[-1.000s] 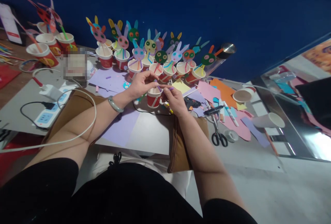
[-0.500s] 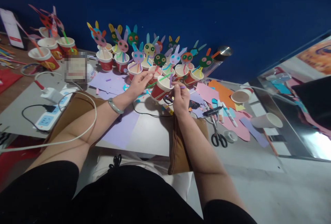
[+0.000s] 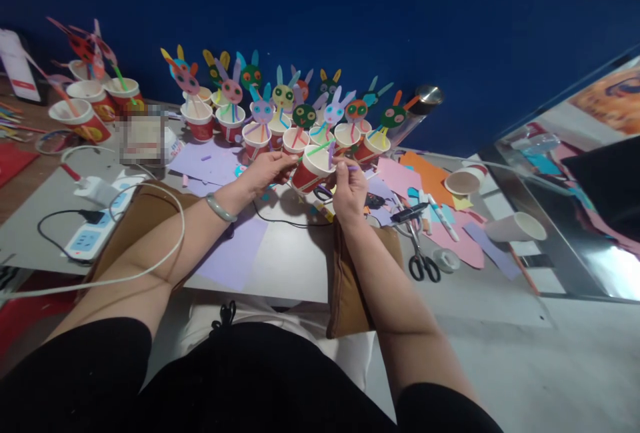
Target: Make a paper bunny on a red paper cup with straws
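A red-and-white paper cup (image 3: 311, 177) is held tilted over the table between my two hands. My left hand (image 3: 270, 174) is closed, with its fingertips at the cup's left side near the rim. My right hand (image 3: 351, 191) pinches the right side of the cup, where a purple straw-like piece (image 3: 331, 151) stands at the rim and another purple end pokes out by the fingers. Across the cup's mouth lies a green straw-like piece (image 3: 318, 149). Behind stand several paper cups (image 3: 257, 136) with paper rabbit heads (image 3: 263, 111) on sticks.
Scissors (image 3: 424, 267), a tape roll (image 3: 447, 259), markers (image 3: 443, 216) and coloured paper (image 3: 425, 179) lie at right. Two loose paper cups (image 3: 516, 227) rest farther right. A power strip (image 3: 103, 219) and a white cable (image 3: 183, 226) are at left. A steel bottle (image 3: 417, 113) leans behind.
My left hand has lowered slightly and its fingertips have come to the cup's left side. My right hand and the cup have hardly moved. The view has shifted a little.
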{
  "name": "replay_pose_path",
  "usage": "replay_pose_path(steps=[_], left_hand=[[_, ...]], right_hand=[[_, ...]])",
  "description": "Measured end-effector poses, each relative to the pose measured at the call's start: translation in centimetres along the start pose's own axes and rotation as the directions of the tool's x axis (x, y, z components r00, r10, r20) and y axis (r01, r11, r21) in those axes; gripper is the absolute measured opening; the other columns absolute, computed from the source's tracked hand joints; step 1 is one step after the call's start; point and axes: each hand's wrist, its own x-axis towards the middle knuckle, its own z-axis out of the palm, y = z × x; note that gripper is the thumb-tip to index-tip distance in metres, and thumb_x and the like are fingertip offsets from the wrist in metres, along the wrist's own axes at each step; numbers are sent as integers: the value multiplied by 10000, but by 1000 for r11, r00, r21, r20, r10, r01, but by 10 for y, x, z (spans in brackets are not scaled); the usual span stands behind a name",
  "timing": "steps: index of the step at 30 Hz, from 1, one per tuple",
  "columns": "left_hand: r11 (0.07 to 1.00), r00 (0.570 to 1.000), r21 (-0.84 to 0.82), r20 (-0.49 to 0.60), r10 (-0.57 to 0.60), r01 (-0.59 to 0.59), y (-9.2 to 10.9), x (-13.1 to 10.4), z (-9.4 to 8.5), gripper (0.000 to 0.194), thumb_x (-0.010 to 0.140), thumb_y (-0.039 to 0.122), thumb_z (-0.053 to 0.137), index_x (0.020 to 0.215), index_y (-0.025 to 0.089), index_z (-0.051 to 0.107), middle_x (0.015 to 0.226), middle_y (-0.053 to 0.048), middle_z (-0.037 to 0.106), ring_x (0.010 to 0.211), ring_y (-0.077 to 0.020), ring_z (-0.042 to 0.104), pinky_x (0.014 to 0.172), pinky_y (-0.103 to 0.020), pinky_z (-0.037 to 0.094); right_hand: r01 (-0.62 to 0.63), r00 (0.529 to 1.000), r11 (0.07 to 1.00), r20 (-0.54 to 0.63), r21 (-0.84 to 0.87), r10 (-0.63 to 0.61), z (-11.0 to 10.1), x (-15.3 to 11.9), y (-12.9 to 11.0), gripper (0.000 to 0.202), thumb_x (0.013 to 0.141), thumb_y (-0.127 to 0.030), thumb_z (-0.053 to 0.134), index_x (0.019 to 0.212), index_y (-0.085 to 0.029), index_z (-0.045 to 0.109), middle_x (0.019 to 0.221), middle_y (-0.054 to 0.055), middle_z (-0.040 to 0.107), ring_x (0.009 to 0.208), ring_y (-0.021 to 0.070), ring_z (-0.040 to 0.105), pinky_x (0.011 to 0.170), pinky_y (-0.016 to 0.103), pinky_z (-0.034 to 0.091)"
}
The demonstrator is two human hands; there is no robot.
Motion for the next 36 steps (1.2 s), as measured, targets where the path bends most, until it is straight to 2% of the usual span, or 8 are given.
replay_pose_path(steps=[7, 12, 15, 18, 22, 25, 30, 36], left_hand=[[999, 998, -25, 45, -32, 33, 5, 0, -1, 423, 645, 393, 897, 639, 178, 533, 582, 43, 479, 488, -49, 396, 466, -226, 290], [997, 998, 81, -65, -6, 11, 8, -1, -2, 378, 694, 267, 810, 583, 198, 456, 505, 63, 461, 436, -48, 358, 451, -230, 246], [952, 978, 288, -148, 148, -100, 5, -4, 0, 295, 667, 195, 785, 600, 197, 497, 482, 66, 481, 455, -68, 409, 474, -237, 291], [852, 899, 423, -163, 406, -308, 1, -7, 5, 254, 627, 123, 776, 731, 190, 554, 657, 37, 618, 556, -79, 512, 540, -230, 372], [790, 851, 400, -44, 523, -465, -7, -7, 9, 162, 810, 305, 718, 865, 196, 611, 697, 27, 599, 582, -87, 521, 568, -234, 413], [795, 841, 323, 8, 541, -514, -13, -4, 8, 379, 915, 546, 619, 981, 178, 678, 662, 13, 587, 603, -112, 549, 601, -259, 465], [649, 726, 414, 42, 687, -638, -14, -1, 1, 648, 940, 723, 482, 1187, 168, 708, 1088, -112, 717, 1028, -200, 685, 966, -360, 539], [792, 848, 308, 247, 469, -528, -6, -6, 3, 647, 965, 712, 434, 1186, 169, 707, 1270, -129, 718, 1261, -258, 641, 1124, -415, 482]], right_hand=[[41, 999, 998, 24, -54, -39, 1, -4, 1, 529, 929, -742, 448, 1016, -247, 614, 721, 5, 549, 622, 170, 500, 621, 330, 420], [25, 998, 998, 64, -57, -21, 3, -8, -2, 547, 923, -755, 457, 1013, -244, 632, 635, -13, 511, 564, 165, 468, 602, 336, 419], [79, 993, 993, 92, -94, -70, 3, -10, -4, 550, 926, -749, 461, 1002, -239, 654, 748, 24, 591, 660, 177, 527, 671, 342, 452], [18, 994, 999, 104, -44, -13, 3, -8, -4, 568, 907, -770, 474, 996, -238, 653, 698, 16, 556, 630, 177, 510, 644, 343, 443], [-103, 989, 992, 116, 71, 95, 2, -2, -2, 579, 870, -803, 502, 1004, -251, 615, 636, -8, 495, 567, 170, 475, 589, 342, 414], [-92, 991, 988, 106, 128, 79, 2, 1, -1, 562, 868, -799, 521, 997, -257, 598, 652, -11, 521, 579, 159, 504, 593, 332, 426], [51, 994, 987, 84, 155, -65, 4, -3, 1, 565, 870, -790, 538, 969, -240, 625, 577, -53, 509, 503, 113, 467, 524, 285, 394], [83, 970, 990, 220, 113, -107, 4, -9, 1, 516, 922, -725, 531, 977, -225, 645, 575, -57, 498, 504, 107, 464, 527, 278, 399]])
